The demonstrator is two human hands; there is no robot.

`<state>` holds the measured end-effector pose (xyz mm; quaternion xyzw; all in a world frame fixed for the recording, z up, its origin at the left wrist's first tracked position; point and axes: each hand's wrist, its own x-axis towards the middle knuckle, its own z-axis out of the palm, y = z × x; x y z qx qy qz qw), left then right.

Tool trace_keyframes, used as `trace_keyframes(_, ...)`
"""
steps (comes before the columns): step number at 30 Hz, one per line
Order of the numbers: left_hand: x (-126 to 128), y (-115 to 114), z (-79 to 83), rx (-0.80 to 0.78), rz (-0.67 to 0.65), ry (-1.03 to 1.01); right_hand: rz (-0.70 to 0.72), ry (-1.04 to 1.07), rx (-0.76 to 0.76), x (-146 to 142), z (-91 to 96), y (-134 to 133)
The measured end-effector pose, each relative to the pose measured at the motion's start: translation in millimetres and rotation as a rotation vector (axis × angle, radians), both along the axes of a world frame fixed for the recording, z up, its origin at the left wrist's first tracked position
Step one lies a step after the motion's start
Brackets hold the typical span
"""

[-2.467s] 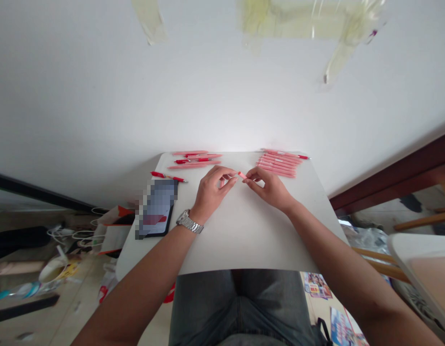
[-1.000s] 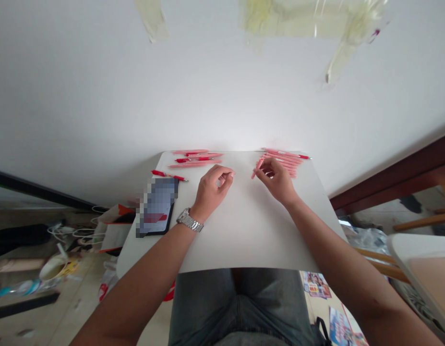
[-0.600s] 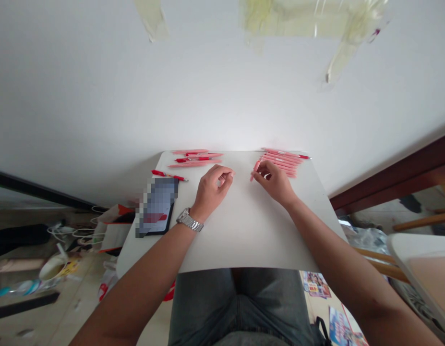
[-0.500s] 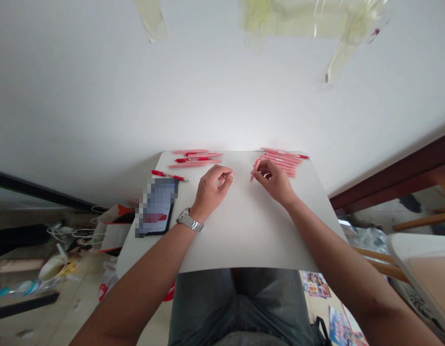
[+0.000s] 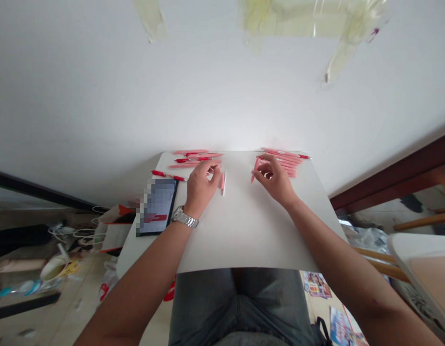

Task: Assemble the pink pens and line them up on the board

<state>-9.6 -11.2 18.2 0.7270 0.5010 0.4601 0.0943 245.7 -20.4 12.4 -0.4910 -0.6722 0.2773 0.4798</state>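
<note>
1. The right hand (image 5: pixel 277 180) pinches a pink pen barrel (image 5: pixel 257 164) between thumb and fingers, above the desk (image 5: pixel 251 235). The barrel slants, its upper end leaning toward the wall and its lower end pointing toward the person.
2. The left hand (image 5: pixel 200 188) is at the left half of the desk, its fingers curled, with the tips near the left pens (image 5: pixel 182 166). Whether they pinch anything, I cannot tell.
3. Just beside the left hand, on the side toward the right hand, a short pink piece (image 5: pixel 222 180) and a thin white stick (image 5: pixel 225 183) are close alongside each other.
4. The left pens, pink ones with some red among them, lie loosely spread along the far left edge.
5. The right pens (image 5: pixel 287 166), mostly pink, lie side by side beyond the right hand, which partly covers them; a red end with a metallic tip (image 5: pixel 304 156) sticks out to the right.
6. A red pen (image 5: pixel 177 178) lies by the top of the phone (image 5: pixel 159 204), whose screen is pixelated.
7. A metal watch (image 5: pixel 185 217) circles the left wrist.
</note>
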Motion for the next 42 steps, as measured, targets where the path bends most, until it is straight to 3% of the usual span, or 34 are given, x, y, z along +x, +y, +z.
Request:
trace_keyframes(9, -6.6, 3.6, -7.0, -0.025, 0.060, 0.183, 0.006, -0.023, 0.017, 0.2, -2.2, 0.7)
trace_keyframes(18, -0.7, 2.5, -10.7, -0.028, -0.095, 0.232, -0.003, -0.042, 0.005, -1.0, -0.2, -1.0)
trace_keyframes(42, 2.9, -3.8, -6.7, -0.069, 0.010, 0.328, 0.003, -0.045, 0.005, -2.0, 2.0, -2.5)
